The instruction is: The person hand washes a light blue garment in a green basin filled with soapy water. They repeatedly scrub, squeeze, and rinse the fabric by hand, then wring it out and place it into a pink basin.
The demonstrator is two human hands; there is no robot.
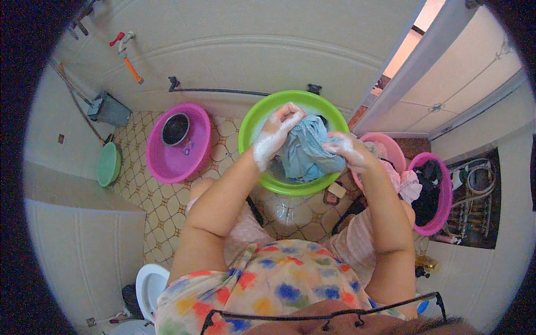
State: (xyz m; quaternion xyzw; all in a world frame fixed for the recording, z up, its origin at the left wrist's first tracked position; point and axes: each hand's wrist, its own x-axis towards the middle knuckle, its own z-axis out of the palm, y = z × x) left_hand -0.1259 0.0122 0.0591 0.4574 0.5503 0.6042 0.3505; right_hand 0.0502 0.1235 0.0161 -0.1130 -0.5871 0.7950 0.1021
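Observation:
A wet light-blue cloth garment (310, 148) is bunched up over a lime-green basin (248, 159). My left hand (279, 129), coated in white suds, is closed on its upper left edge. On the other side, my sudsy right hand (349, 149) pinches the garment's right edge, so the fabric hangs between both hands. Foam and water show in the basin around the cloth, and a dark piece of fabric (322, 119) peeks out behind it. What kind of garment it is I cannot tell.
A bar of soap (336, 190) lies by the basin's near rim. Right of it stand a pink basin (385, 142) with light clothes and a magenta basin (445, 209) with dark clothes. At left, another magenta basin (173, 167) holds a dark round bowl (175, 129).

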